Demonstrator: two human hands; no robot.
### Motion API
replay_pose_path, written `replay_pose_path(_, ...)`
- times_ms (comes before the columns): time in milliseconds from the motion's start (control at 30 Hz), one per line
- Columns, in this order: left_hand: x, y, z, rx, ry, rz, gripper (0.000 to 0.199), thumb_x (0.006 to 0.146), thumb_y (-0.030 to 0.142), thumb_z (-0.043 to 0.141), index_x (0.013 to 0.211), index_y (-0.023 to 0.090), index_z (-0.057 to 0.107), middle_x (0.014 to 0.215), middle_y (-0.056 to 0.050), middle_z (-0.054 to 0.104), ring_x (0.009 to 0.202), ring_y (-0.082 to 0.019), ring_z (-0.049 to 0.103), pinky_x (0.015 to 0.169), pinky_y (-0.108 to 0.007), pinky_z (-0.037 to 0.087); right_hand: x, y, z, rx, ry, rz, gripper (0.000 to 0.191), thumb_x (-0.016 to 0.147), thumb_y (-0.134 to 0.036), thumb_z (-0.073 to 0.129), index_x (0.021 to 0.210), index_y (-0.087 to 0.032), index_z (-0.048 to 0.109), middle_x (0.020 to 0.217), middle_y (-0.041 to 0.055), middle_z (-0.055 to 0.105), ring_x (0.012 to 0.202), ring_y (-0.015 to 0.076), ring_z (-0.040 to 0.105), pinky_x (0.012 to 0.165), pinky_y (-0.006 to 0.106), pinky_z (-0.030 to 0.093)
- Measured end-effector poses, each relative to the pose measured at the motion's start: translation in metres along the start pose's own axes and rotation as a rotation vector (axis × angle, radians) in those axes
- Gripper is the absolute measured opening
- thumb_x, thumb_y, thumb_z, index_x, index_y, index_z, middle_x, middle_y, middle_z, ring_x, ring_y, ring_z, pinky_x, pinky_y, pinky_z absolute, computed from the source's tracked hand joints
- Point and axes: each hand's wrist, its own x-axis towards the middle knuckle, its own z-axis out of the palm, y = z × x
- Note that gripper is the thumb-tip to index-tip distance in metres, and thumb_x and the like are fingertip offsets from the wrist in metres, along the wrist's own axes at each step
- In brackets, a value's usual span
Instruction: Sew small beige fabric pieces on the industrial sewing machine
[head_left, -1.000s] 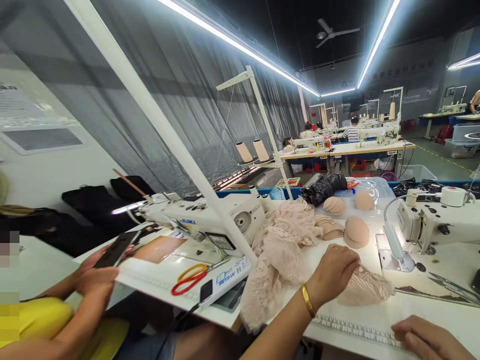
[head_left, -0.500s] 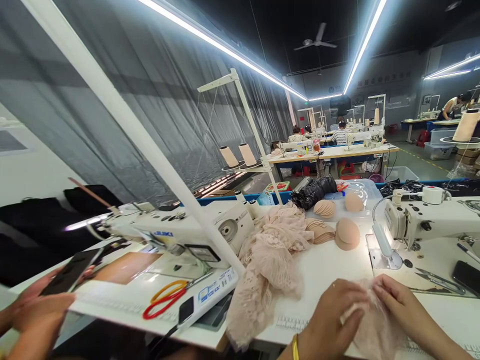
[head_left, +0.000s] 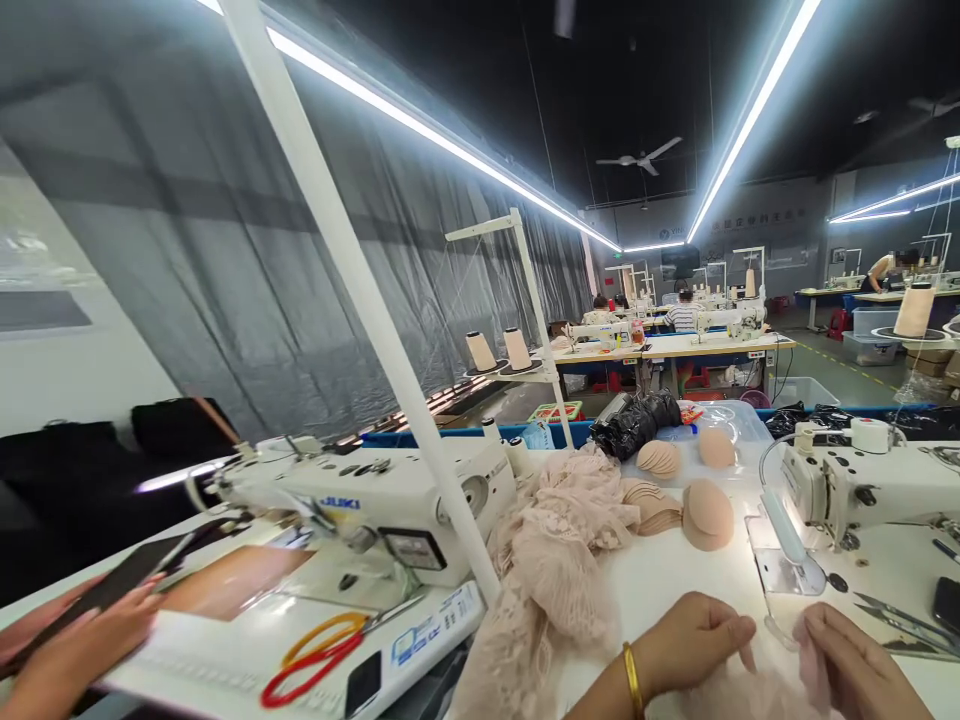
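At the lower right, my left hand (head_left: 686,645), with a gold bracelet on its wrist, has its thumb and fingers closed at the edge of a thin, sheer pale-pink fabric (head_left: 742,695). Opposite it, my right hand (head_left: 851,655) pinches the same fabric, with a fold showing between thumb and fingers. Much of the fabric falls below the picture's edge. To the left of my hands lies a heap of beige lace (head_left: 559,545). Beyond them, beige bra cups (head_left: 707,515) sit in stacks.
A sewing machine (head_left: 847,490) stands at right, with thread snips (head_left: 904,620) beside it. Another machine (head_left: 360,500) is at left, near red-and-orange scissors (head_left: 311,665). A co-worker's hands (head_left: 112,630) hold a phone (head_left: 105,590). A white post (head_left: 360,290) rises between the machines.
The view has tilted up, so the tables appear lower. My hands, close together before, are now farther apart, with the fabric lower in the picture.
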Motion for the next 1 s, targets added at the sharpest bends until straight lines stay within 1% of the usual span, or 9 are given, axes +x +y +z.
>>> replay_pose_path(67, 0.011, 0.003, -0.011, 0.120, 0.099, 0.007, 0.039, 0.096, 0.051, 0.060, 0.095, 0.017, 0.079, 0.065, 0.003, 0.054, 0.062, -0.015, 0.052, 0.060, -0.026, 0.042, 0.011, 0.008, 0.001, 0.079, 0.025, 0.105, 0.066, 0.066, -0.092, 0.076, 0.076, -0.027, 0.077, 0.091, 0.0090, 0.078, 0.094, 0.0344, 0.071, 0.086, 0.041, 0.063)
replay_pose_path(167, 0.039, 0.010, -0.027, 0.317, 0.302, 0.050, 0.035, 0.090, 0.032, 0.070, 0.121, 0.017, 0.073, 0.116, -0.010, 0.073, 0.111, -0.029, 0.065, 0.102, -0.042, 0.051, 0.025, 0.011, 0.001, 0.054, 0.001, 0.098, 0.056, 0.076, -0.082, 0.075, 0.075, -0.026, 0.074, 0.081, 0.0038, 0.071, 0.087, 0.0292, 0.066, 0.080, 0.037, 0.058)
replay_pose_path(267, 0.071, 0.012, -0.036, 0.448, 0.398, 0.069, 0.059, 0.091, 0.024, 0.067, 0.148, 0.013, 0.058, 0.160, -0.022, 0.052, 0.151, -0.039, 0.043, 0.128, -0.056, 0.030, 0.030, 0.009, -0.001, 0.050, -0.026, 0.115, 0.051, 0.085, -0.077, 0.071, 0.084, -0.026, 0.073, 0.071, -0.0016, 0.059, 0.069, 0.0210, 0.053, 0.059, 0.030, 0.043)
replay_pose_path(367, 0.097, 0.010, -0.036, 0.513, 0.413, 0.059, 0.068, 0.091, 0.021, 0.068, 0.155, 0.010, 0.051, 0.170, -0.024, 0.041, 0.160, -0.042, 0.032, 0.132, -0.060, 0.024, 0.030, 0.009, -0.003, 0.069, -0.061, 0.170, 0.051, 0.090, -0.077, 0.067, 0.087, -0.026, 0.068, 0.068, -0.0048, 0.049, 0.060, 0.0157, 0.039, 0.052, 0.027, 0.025)
replay_pose_path(500, 0.114, 0.012, -0.033, 0.521, 0.444, 0.082, 0.036, 0.093, 0.016, 0.066, 0.129, 0.014, 0.071, 0.151, -0.019, 0.064, 0.145, -0.036, 0.054, 0.125, -0.055, 0.037, 0.027, 0.005, -0.004, 0.086, -0.105, 0.180, 0.057, 0.089, -0.083, 0.064, 0.083, -0.026, 0.062, 0.069, -0.0052, 0.044, 0.061, 0.0152, 0.036, 0.053, 0.027, 0.024)
replay_pose_path(600, 0.114, 0.021, -0.036, 0.456, 0.564, 0.087, 0.018, 0.091, 0.012, 0.066, 0.106, 0.017, 0.075, 0.130, -0.014, 0.074, 0.130, -0.032, 0.062, 0.119, -0.053, 0.042, 0.027, -0.001, -0.005, 0.082, -0.138, 0.159, 0.061, 0.086, -0.085, 0.066, 0.080, -0.025, 0.061, 0.067, -0.0053, 0.043, 0.062, 0.0157, 0.037, 0.055, 0.027, 0.029)
replay_pose_path(767, 0.073, 0.038, -0.039, 0.171, 0.792, 0.012, 0.020, 0.088, 0.016, 0.055, 0.105, 0.020, 0.064, 0.107, -0.010, 0.071, 0.103, -0.026, 0.067, 0.087, -0.036, 0.054, 0.028, -0.011, -0.007, 0.061, -0.178, 0.117, 0.063, 0.085, -0.087, 0.066, 0.080, -0.024, 0.063, 0.067, -0.0046, 0.048, 0.062, 0.0156, 0.043, 0.058, 0.027, 0.036)
replay_pose_path(867, 0.032, 0.038, -0.025, -0.017, 0.686, -0.052, 0.009, 0.081, 0.026, 0.056, 0.089, 0.023, 0.053, 0.078, 0.002, 0.058, 0.070, -0.017, 0.057, 0.061, -0.025, 0.045, 0.028, -0.016, -0.008, 0.035, -0.179, 0.083, 0.062, 0.084, -0.086, 0.068, 0.083, -0.024, 0.069, 0.072, -0.0021, 0.056, 0.069, 0.0181, 0.051, 0.065, 0.029, 0.044)
replay_pose_path(1000, -0.007, 0.020, 0.011, -0.219, 0.490, -0.146, 0.029, 0.079, 0.045, 0.064, 0.081, 0.024, 0.044, 0.067, 0.006, 0.047, 0.062, -0.014, 0.043, 0.055, -0.023, 0.035, 0.023, -0.025, -0.010, -0.006, -0.188, 0.034, 0.064, 0.088, -0.087, 0.063, 0.088, -0.024, 0.074, 0.081, 0.0010, 0.065, 0.079, 0.0220, 0.060, 0.076, 0.033, 0.051)
